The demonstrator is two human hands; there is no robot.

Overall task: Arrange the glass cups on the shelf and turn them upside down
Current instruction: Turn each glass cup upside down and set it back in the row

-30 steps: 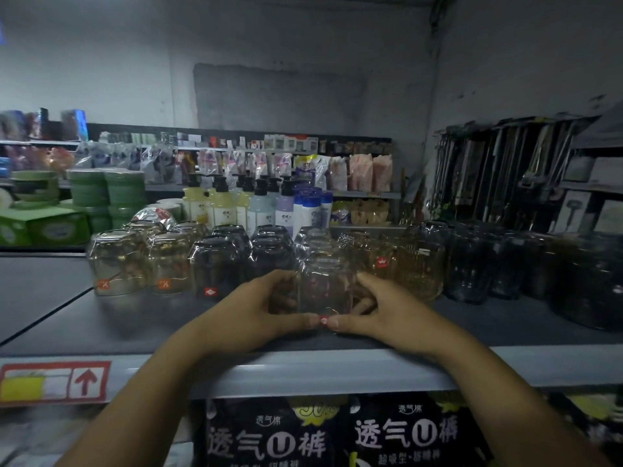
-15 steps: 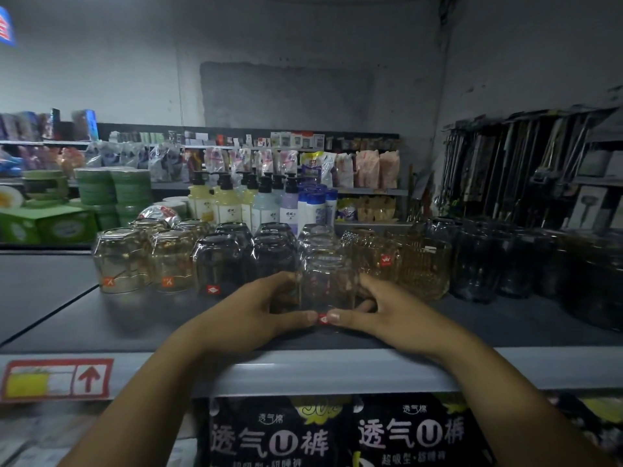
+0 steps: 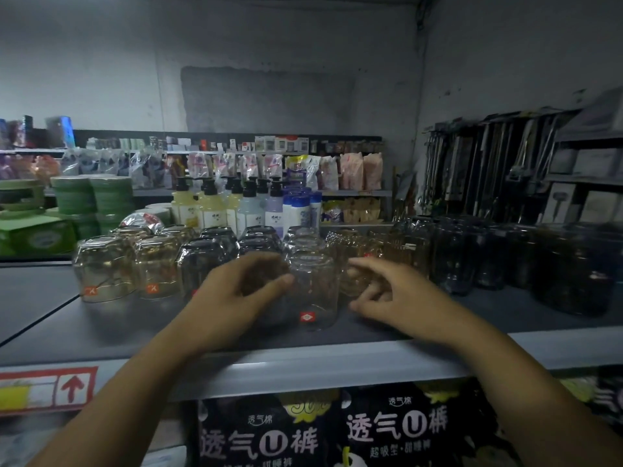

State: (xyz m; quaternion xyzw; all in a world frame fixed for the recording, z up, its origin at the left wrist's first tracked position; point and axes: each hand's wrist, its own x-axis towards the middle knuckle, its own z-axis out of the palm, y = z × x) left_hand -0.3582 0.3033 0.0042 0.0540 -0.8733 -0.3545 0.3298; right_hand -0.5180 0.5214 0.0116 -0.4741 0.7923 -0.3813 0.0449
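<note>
Many cups (image 3: 155, 264) stand upside down on the shelf (image 3: 40, 315), front cup (image 3: 315, 291) included, left grip (image 3: 242, 298) and right grip (image 3: 391, 298) wide and empty beside it; little seems left.

The shelf (image 3: 50, 318) lies bare along its front edge and more widely at the left, beyond the amber cups (image 3: 101, 267). Behind that strip the upturned cups stand packed side by side, with no gap to reach through. One clear cup (image 3: 313, 291) stands forward of the row. Dark jars (image 3: 569, 271) block the right; pump bottles (image 3: 249, 207) wall the back.
</note>
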